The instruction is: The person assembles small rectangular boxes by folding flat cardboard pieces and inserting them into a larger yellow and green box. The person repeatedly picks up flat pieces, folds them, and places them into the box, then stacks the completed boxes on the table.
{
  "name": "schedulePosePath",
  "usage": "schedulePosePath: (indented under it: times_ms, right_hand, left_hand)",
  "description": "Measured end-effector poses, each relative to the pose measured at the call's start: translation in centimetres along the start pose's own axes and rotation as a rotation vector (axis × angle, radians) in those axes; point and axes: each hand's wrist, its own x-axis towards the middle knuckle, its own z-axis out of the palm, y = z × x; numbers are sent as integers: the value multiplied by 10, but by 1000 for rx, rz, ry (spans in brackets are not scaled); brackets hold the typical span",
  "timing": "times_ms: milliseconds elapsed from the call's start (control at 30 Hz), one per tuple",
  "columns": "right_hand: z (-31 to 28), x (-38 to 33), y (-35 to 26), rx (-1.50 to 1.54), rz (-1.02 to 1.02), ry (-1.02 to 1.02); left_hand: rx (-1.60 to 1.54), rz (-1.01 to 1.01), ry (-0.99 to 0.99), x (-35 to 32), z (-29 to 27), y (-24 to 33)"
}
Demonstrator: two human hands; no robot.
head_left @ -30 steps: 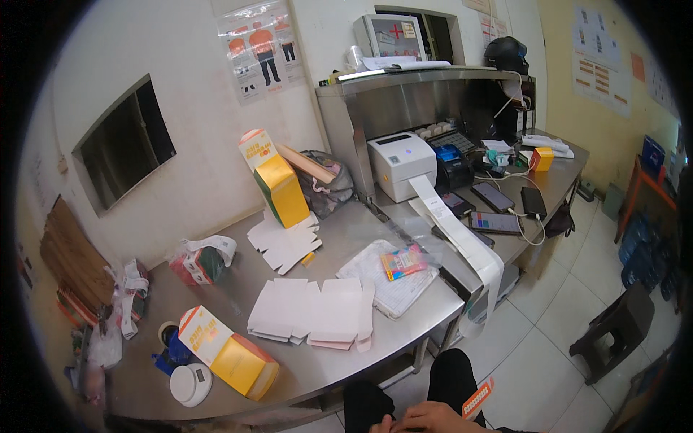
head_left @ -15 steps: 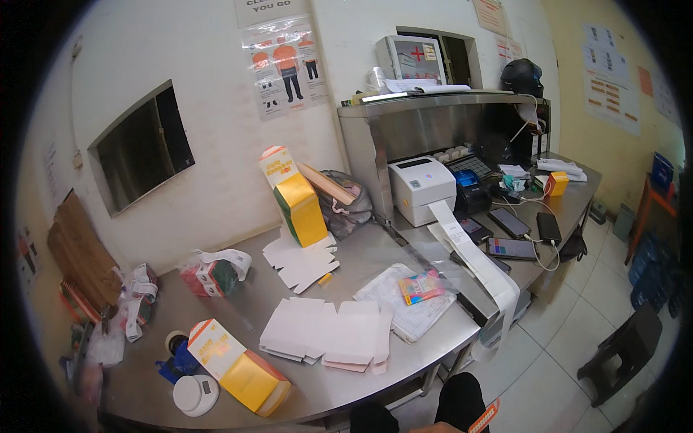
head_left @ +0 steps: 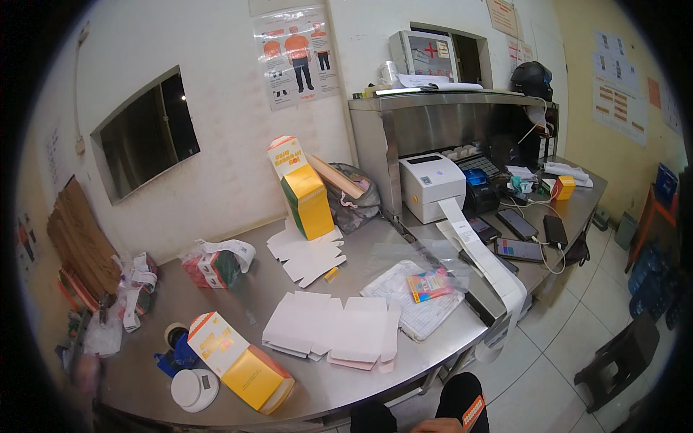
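At the lower edge, part of what seems to be my right hand (head_left: pixel 439 426) rests over my dark-trousered lap; most of its fingers are cut off. Just right of it, an orange strip with a pale pattern (head_left: pixel 473 412) lies against my knee; whether I hold it cannot be made out. My left hand is out of sight. Nearest on the steel table are flat white card blanks (head_left: pixel 328 326) and a yellow-and-white carton (head_left: pixel 249 369) lying tilted. Another yellow carton (head_left: pixel 307 202) stands at the back on cut white card (head_left: pixel 307 254).
A white scale (head_left: pixel 193 390) and blue tape dispenser (head_left: pixel 177 353) sit at left. Wrapped red-green packs (head_left: pixel 216 267) lie behind. A label printer (head_left: pixel 433 189) trails paper beside several phones (head_left: pixel 517 223). A clipboard (head_left: pixel 411 310) holds a colourful packet (head_left: pixel 431 284). A dark stool (head_left: pixel 621 357) stands right.
The view has shifted slightly, so the table things appear a little further right. More of the hand and the orange strip shows at the lower edge. Things on the table stay put.
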Motion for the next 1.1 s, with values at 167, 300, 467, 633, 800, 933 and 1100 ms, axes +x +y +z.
schedulePosePath:
  times_ms: [167, 300, 467, 633, 800, 933, 1100]
  right_hand:
    - [-5, 5, -1, 61, 43, -39]
    - [-6, 3, 4, 130, 82, -88]
    - [1, -3, 18, 116, 44, -69]
    - [14, -1, 30, 3, 26, 57]
    - [19, 7, 40, -56, -13, 226]
    - [19, 11, 43, -65, -110, 296]
    - [22, 16, 43, -55, -191, 315]
  left_hand:
    - [19, -17, -33, -5, -2, -4]
    - [51, -29, -90, -5, -9, -6]
    - [90, 58, -175, -4, -12, 6]
    - [119, 103, 222, -2, 3, 32]
    - [217, 585, 279, 26, -22, 63]
    - [281, 565, 289, 35, -28, 81]
    - [207, 508, 286, 37, -23, 86]
